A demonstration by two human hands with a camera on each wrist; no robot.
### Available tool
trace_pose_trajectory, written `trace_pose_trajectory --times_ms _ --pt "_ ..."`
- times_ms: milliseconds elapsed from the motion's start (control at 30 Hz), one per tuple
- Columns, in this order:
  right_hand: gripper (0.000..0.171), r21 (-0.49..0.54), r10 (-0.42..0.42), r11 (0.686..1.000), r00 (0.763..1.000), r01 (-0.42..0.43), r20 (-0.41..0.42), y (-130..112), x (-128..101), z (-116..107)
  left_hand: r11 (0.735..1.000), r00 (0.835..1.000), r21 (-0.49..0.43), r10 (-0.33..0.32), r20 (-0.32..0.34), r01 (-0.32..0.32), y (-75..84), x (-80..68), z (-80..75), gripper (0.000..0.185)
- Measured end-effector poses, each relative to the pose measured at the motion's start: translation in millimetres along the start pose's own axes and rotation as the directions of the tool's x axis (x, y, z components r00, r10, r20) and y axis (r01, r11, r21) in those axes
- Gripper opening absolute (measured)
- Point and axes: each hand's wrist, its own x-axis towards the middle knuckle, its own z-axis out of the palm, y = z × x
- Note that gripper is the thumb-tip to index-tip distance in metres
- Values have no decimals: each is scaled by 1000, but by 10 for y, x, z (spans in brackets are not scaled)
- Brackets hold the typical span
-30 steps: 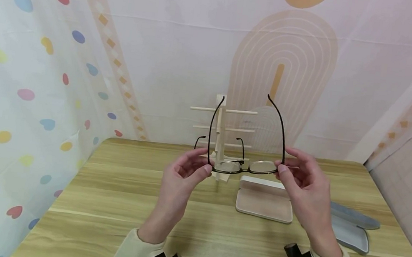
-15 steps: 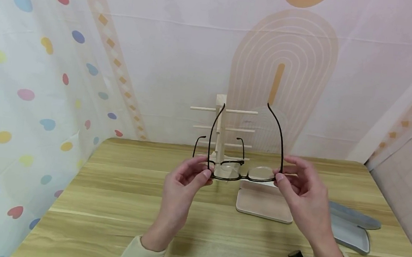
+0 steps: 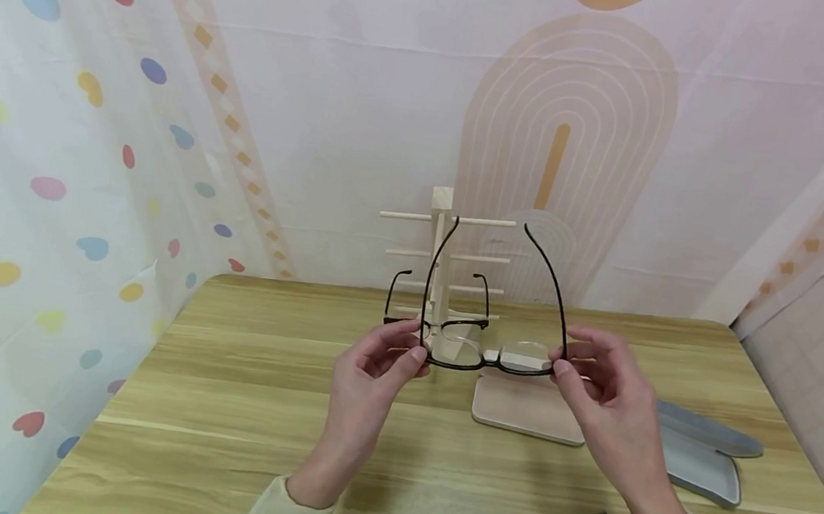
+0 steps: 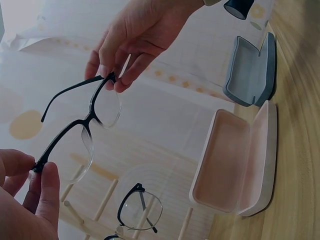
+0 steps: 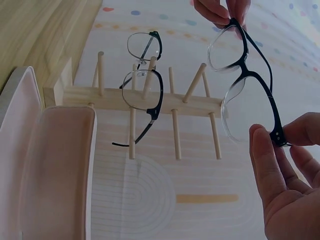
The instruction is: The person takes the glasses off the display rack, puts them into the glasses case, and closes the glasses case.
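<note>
A pair of black-topped glasses (image 3: 491, 364) is held up in both hands over the table, temples unfolded and pointing at the stand. My left hand (image 3: 372, 378) pinches one hinge corner between thumb and fingers. At the other corner, my right hand (image 3: 611, 399) does the same. The right wrist view shows clear lower rims below the dark brow line (image 5: 262, 87). Behind them stands a wooden glasses rack (image 3: 442, 200) with rows of pegs. A second pair of glasses (image 5: 155, 95) with dark brows sits on its lower pegs, temples open.
An open white case with pink lining (image 3: 527, 411) lies in front of the rack, to its right. Further right is an open blue-grey case (image 3: 699, 467). A patterned curtain (image 3: 336, 115) hangs behind the wooden table (image 3: 215, 404).
Both hands have lowered the glasses a little toward me. The temple tips have dropped from above the rack's top to about its upper pegs. The rack and cases stay put.
</note>
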Motion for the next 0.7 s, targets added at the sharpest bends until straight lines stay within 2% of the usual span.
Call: trace_pose_trajectory --times_ms 700 --pt "27 -62 -22 998 999 23 23 94 -81 -65 999 999 39 3 32 -5 -74 -49 25 30"
